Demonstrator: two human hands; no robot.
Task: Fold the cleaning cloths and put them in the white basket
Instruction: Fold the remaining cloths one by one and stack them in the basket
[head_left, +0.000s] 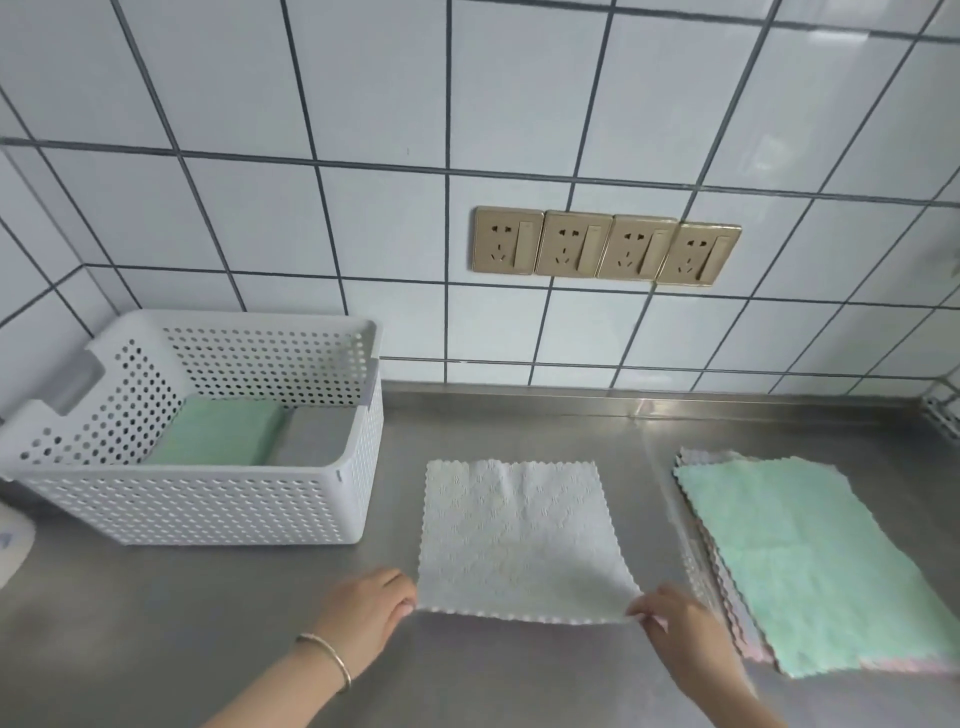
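Observation:
A pale grey-white cleaning cloth (519, 540) lies spread flat on the steel counter in front of me. My left hand (371, 608) pinches its near left corner, and my right hand (675, 621) pinches its near right corner. The white perforated basket (208, 506) stands to the left, holding a folded green cloth (223, 431) and a folded grey cloth (317, 434) side by side. On the right lies a stack of unfolded cloths (810, 561) with a green one on top.
The steel counter (156, 623) runs up to a white tiled wall carrying a row of gold sockets (605, 247). A white object (13, 545) shows at the left edge, beside the basket. A bangle circles my left wrist.

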